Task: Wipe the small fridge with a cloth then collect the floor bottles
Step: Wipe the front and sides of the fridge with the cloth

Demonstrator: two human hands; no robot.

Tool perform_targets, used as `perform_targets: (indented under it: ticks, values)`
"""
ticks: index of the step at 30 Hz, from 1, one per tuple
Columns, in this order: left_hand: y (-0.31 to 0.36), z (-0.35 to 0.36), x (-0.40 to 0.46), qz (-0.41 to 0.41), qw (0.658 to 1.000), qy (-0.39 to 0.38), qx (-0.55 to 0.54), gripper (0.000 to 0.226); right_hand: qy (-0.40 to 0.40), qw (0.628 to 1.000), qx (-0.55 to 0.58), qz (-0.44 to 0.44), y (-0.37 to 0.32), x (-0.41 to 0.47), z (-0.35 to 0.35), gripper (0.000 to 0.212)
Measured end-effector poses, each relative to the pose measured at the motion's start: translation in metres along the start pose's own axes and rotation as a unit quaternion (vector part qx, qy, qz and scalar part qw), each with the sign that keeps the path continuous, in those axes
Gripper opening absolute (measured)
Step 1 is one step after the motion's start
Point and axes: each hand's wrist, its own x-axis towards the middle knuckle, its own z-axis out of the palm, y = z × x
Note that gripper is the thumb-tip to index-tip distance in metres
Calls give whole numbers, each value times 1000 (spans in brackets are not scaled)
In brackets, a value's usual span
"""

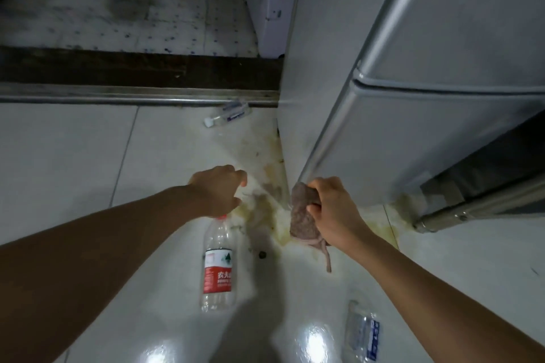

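Tall silver-grey fridge (413,97) walls off right side; open white tiled floor (73,156) left of fridge; red-labelled clear plastic bottle (218,268) lies near fridge corner.

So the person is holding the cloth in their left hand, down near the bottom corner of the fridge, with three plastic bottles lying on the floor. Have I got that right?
Not quite: the cloth is gripped in the right hand, not the left. The left hand holds nothing and hovers above the red-labelled bottle. The head view shows this. The rest stands: the cloth is by the fridge bottom corner, and three bottles lie on the floor.
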Motion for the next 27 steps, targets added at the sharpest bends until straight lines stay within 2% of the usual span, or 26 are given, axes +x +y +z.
perform_targets:
  ticks: [12,18,22,27]
  values:
    - [37,-203,-150,-26,997,16,-72,45,-7,996,93,-15,-134,-68,-198,39]
    - [41,-299,-185,-11,994,82,-76,43,61,990,120,-40,-192,-76,-275,31]
    - [23,-344,-183,4,994,87,-72,47,102,988,108,-44,-221,-61,-308,31]
    - [-16,-389,-151,52,992,94,-64,47,171,982,83,1,-252,-33,-332,33]
